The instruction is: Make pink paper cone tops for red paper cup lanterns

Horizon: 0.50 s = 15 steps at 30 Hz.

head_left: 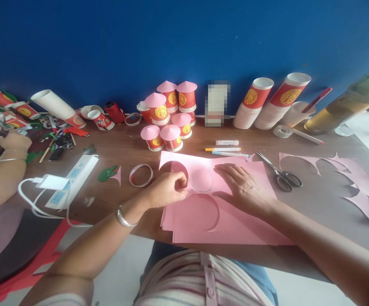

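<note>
Stacked sheets of pink paper (245, 225) lie in front of me. A circle (200, 178) is outlined on the top sheet, with round cut-outs beside and below it. My left hand (168, 189) is closed, its fingers curled together at the cut edge left of that outline; whatever they pinch is hidden. My right hand (243, 182) lies flat on the paper with fingers stretched out. Just right of the sheets rest black-handled scissors (283, 176), closed. Left of my left hand is a tape roll or ring (140, 175). Several markers (224, 149) and a glue stick (227, 143) lie behind the paper.
Red cups with pink cone roofs (155, 108) stand by the blue wall. Stacked paper cups (250, 104) lean right of them, near a bottle (337, 106). Pink scraps (359, 178) lie right, a power strip (76, 178) left. Another person's hands (12, 142) work far left.
</note>
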Available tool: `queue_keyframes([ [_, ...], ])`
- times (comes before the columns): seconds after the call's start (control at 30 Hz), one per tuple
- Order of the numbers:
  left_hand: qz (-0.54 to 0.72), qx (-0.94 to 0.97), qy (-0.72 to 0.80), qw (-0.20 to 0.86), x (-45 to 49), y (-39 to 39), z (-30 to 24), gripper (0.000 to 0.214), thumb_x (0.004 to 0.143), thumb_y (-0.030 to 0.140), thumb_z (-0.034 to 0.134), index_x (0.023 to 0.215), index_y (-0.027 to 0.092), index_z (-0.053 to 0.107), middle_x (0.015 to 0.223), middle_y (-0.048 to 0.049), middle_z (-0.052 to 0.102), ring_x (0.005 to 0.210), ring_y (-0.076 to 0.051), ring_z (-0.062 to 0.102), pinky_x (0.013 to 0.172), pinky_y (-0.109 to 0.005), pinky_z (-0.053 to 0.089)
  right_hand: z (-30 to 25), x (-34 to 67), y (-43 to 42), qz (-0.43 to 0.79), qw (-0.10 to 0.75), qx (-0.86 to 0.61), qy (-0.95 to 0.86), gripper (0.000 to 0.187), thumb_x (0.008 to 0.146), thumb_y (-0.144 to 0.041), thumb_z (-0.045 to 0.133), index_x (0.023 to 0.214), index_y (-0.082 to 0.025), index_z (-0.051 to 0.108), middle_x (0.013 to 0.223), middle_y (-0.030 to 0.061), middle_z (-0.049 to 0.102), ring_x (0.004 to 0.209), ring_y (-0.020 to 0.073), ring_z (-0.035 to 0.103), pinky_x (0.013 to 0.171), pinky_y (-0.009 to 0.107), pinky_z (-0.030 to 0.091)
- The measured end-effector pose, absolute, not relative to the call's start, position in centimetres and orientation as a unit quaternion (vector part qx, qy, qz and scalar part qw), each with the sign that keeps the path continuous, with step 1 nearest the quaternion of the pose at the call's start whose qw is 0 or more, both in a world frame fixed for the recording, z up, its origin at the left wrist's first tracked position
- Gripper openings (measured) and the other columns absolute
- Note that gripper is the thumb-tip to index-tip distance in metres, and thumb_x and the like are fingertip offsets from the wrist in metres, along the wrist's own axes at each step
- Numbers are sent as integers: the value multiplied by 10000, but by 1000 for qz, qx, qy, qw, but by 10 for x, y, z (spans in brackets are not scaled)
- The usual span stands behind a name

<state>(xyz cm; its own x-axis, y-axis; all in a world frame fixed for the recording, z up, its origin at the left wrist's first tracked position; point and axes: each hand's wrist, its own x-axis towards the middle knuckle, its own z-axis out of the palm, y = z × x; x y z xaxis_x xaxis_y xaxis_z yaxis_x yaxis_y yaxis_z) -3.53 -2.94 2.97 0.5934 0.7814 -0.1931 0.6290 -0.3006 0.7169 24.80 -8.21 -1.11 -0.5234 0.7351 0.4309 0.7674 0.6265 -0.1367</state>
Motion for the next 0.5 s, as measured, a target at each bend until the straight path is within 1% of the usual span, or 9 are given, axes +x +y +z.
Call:
queue_keyframes([
  [0.07,112,746,431,496,-35,-31,34,189,787,296,691,769,194,533,739,35,584,673,-110,527,644,-241,433,-8,240,-90,-24,241,-422,-874,678,969,-522,619,1455,-78,459,1344,254,634,1243,380,584,973,532,536],
  [0.13,120,690,414,582,-35,-33,38,215,786,288,701,768,186,513,717,51,521,651,-90,484,631,-228,413,-7,231,-97,-18,246,-420,-874,712,959,-543,623,1465,-74,446,1360,262,623,1245,389,573,973,541,526],
  [0.2,122,647,394,641,-35,-35,41,255,769,286,739,773,182,506,714,59,487,647,-78,458,627,-216,399,-6,225,-102,-35,249,-418,-873,590,985,-483,602,1401,-78,504,1296,247,655,1182,369,598,934,514,525],
  [0.23,119,632,385,662,-34,-37,42,291,748,294,776,778,180,509,721,59,487,657,-77,460,628,-212,399,-6,223,-104,-51,245,-413,-876,454,1004,-411,585,1325,-90,559,1213,220,687,1109,341,622,887,479,525],
  [0.3,104,599,374,700,-33,-39,42,388,703,365,850,794,177,523,740,48,517,683,-90,503,638,-218,427,-6,220,-108,-91,228,-395,-885,142,1014,-222,541,1072,-142,644,952,124,703,865,256,627,734,392,483],
  [0.33,96,577,375,719,-32,-40,41,436,697,435,865,800,177,529,745,39,540,695,-104,537,642,-228,449,-5,220,-109,-112,218,-386,-889,137,1000,-141,522,934,-169,638,826,75,663,742,217,581,662,362,432],
  [0.4,83,528,378,756,-28,-42,39,505,740,592,814,803,177,535,748,11,597,685,-130,601,622,-248,475,-5,220,-113,-148,205,-373,-892,266,964,-52,510,752,-202,569,679,17,555,601,172,455,590,345,333],
  [0.43,81,509,379,768,-26,-42,37,521,788,650,751,801,176,535,753,-8,632,664,-135,623,596,-246,466,-4,219,-115,-162,204,-370,-892,296,954,-40,515,712,-208,540,654,7,524,579,165,413,583,345,306],
  [0.5,81,492,374,782,-21,-43,32,529,879,687,630,785,176,531,769,-42,696,616,-127,643,539,-229,417,-3,218,-117,-180,202,-364,-891,301,951,-46,531,699,-209,529,651,5,511,582,163,392,589,344,289],
])
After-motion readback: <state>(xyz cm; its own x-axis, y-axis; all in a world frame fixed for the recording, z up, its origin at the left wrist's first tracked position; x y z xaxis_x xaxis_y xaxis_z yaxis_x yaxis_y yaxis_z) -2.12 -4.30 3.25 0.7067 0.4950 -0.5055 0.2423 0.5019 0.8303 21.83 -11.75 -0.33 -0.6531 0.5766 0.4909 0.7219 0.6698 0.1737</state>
